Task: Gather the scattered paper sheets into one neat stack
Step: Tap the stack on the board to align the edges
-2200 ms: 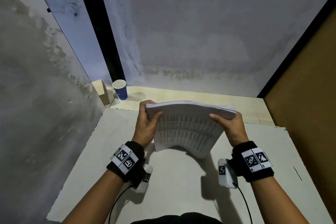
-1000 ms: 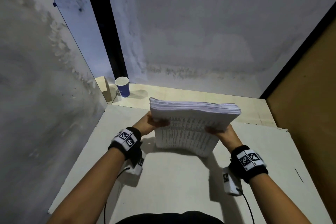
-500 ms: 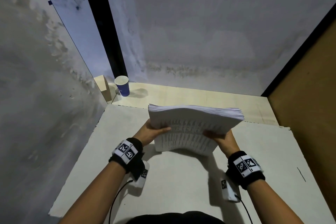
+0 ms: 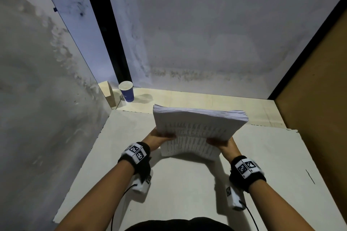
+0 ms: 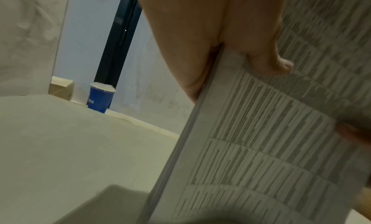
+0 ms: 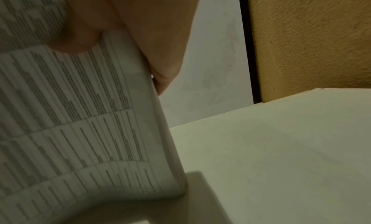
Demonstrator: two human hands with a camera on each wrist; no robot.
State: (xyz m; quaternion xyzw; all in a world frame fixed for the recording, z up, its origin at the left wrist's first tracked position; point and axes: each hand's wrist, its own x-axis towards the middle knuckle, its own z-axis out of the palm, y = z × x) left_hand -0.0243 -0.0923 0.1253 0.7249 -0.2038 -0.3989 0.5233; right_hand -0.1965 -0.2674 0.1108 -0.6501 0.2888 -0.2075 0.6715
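My left hand (image 4: 156, 139) and right hand (image 4: 223, 143) grip the paper stack (image 4: 197, 129), which fills the middle of the white board (image 4: 178, 189). Bare board lies open on both sides of my wrists and toward me. The grey wall (image 4: 37, 99) closes the left, the brown panel (image 4: 319, 99) the right. A blue cup (image 4: 127, 92) and a wooden block (image 4: 107, 92) stand in the far left corner.

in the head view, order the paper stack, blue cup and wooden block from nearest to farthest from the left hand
1. Paper stack: held by the left hand at its left edge.
2. Blue cup: upright at the far left, near the back wall.
3. Wooden block: in the far left corner, just left of the cup, slightly farther away.
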